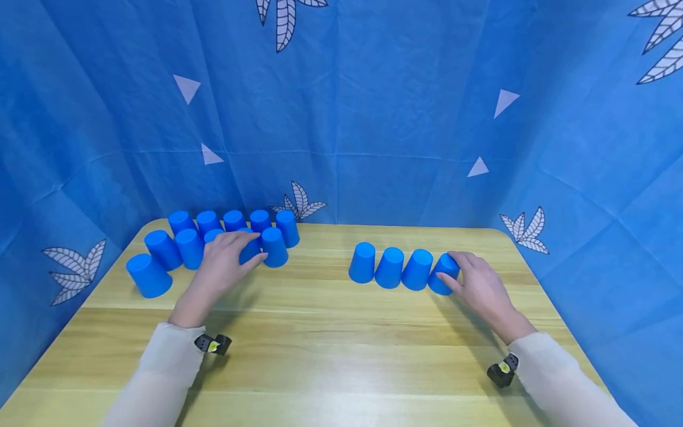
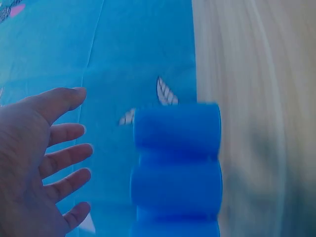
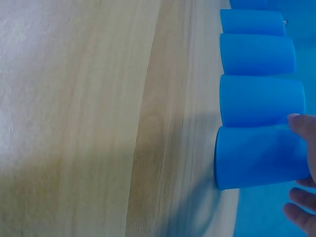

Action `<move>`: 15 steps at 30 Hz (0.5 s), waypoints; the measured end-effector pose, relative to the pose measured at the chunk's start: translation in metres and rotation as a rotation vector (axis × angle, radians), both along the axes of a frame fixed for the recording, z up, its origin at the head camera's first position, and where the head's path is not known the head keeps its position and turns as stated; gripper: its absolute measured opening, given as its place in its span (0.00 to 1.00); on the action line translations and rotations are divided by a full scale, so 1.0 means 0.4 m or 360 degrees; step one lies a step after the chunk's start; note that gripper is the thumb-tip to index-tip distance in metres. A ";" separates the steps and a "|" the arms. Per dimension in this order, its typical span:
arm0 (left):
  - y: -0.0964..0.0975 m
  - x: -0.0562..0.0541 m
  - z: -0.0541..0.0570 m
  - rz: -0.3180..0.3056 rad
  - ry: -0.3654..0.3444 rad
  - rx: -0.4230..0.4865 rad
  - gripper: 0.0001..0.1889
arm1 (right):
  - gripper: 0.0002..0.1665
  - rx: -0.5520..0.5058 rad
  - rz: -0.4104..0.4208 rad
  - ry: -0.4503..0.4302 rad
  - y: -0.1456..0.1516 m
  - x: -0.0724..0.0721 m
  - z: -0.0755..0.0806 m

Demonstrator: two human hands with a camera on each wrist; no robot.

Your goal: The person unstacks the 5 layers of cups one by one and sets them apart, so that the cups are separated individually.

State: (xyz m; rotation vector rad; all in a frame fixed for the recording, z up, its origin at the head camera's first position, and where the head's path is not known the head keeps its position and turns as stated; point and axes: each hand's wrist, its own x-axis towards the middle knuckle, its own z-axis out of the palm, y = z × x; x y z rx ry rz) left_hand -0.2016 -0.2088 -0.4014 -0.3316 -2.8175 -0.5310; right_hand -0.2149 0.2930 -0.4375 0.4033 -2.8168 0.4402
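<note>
At the right end of a short row, my right hand [image 1: 482,289] holds an upside-down blue plastic cup [image 3: 261,158] near its narrow top, thumb on one side and fingers on the other. That cup stands on the table beside another blue cup [image 1: 417,270]. On the left, my left hand [image 1: 226,261] hovers over a cluster of upside-down blue cups, partly hiding some of them. Its fingers [image 2: 69,160] are spread and loosely bent, with nothing between them and the thumb. Nearest to that thumb is the front row's right-hand cup [image 1: 274,248].
The left cluster has a back row [image 1: 233,220], a front row and a single cup [image 1: 149,276] at the near left. A wooden table [image 1: 341,356] carries everything. Blue cloth [image 1: 341,118] with leaf prints hangs behind and along both sides.
</note>
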 end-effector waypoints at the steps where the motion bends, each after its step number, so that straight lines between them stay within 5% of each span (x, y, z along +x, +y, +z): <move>1: 0.016 -0.005 0.002 -0.0021 0.0012 -0.0009 0.30 | 0.36 -0.0002 0.0007 0.0016 -0.001 -0.001 -0.002; 15: 0.221 -0.069 0.015 -0.0289 0.0026 -0.0135 0.28 | 0.28 0.0066 0.0069 0.0168 -0.001 -0.018 -0.005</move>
